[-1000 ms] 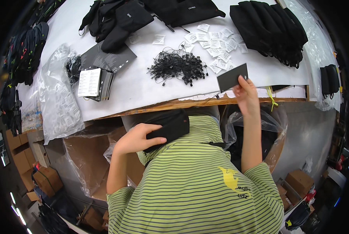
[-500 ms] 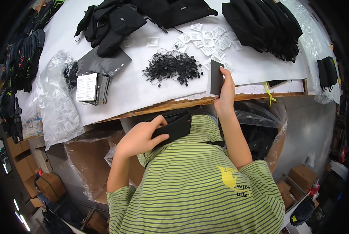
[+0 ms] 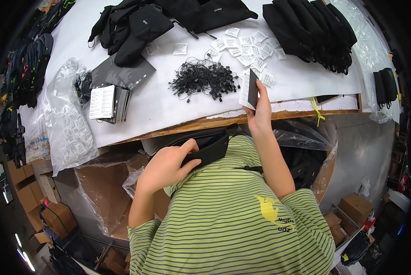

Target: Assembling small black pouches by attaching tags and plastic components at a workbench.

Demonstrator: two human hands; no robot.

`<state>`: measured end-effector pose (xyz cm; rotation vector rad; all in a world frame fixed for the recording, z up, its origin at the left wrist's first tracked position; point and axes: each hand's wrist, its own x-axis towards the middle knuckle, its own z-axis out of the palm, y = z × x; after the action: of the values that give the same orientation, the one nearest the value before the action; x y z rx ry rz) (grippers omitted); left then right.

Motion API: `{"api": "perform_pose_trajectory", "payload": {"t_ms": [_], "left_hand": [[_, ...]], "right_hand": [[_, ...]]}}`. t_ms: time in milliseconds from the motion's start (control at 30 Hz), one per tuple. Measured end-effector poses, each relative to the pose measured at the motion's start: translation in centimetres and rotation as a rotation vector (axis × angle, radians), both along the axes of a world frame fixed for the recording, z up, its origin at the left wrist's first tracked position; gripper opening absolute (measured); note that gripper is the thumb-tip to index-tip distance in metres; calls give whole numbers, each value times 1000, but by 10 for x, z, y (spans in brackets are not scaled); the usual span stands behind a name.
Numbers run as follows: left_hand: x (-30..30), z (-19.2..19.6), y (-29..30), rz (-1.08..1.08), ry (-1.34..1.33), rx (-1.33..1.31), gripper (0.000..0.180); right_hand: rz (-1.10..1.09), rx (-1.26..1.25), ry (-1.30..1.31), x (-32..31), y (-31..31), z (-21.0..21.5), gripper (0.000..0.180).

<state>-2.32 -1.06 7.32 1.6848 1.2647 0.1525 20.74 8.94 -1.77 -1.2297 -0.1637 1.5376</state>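
At my waist, against the table edge, my left hand (image 3: 166, 165) grips the opening of a black fabric bag (image 3: 211, 153), thumb on the outer side and fingers curled over the rim. My right hand (image 3: 259, 112) pinches a card (image 3: 252, 89), dark on one face and white with print on the other, over the table's front edge. Just left of that card lies a tangled heap of black hang-tag cords (image 3: 203, 80). Beyond it, small white printed packets (image 3: 247, 48) are scattered. How far my left fingers reach inside the bag is hidden.
Stacked cards (image 3: 102, 103) and fanned dark cards (image 3: 127, 73) lie left on the white table. Black bags (image 3: 146, 25) are piled at the back, and a row (image 3: 306, 32) stands back right. A clear plastic bag of packets (image 3: 72, 123) hangs over the left edge; lined cartons (image 3: 104, 192) stand below.
The card in my right hand has turned, showing its white face, and shifted slightly left. My left hand and the black bag have moved a little to the right.
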Motion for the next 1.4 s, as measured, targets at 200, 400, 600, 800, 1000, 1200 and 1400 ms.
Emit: {"api": "perform_pose_trajectory", "payload": {"t_ms": [200,400,600,800,1000,1200,1400], "left_hand": [[-1,-2,-1,22,-12,19,25],[1,-1,0,10,-9,24,24],[2,2,1,70,127,185,22],[14,-10,6,73,83,421,18],[25,-14,18,1,-5,679,20],[11,-28,40,-183,-109,267,18],[-2,-75,161,326,-114,568,23]], "right_hand": [[-47,-94,12,0,0,14,22],[-38,-29,-36,3,1,-4,23],[0,136,-134,4,1,3,15],[431,378,-414,0,-21,39,23],[1094,682,-1146,-1,-46,55,24],[1331,628,-1089,4,-45,63,36],[1320,687,-1027,10,-44,51,38]]}}
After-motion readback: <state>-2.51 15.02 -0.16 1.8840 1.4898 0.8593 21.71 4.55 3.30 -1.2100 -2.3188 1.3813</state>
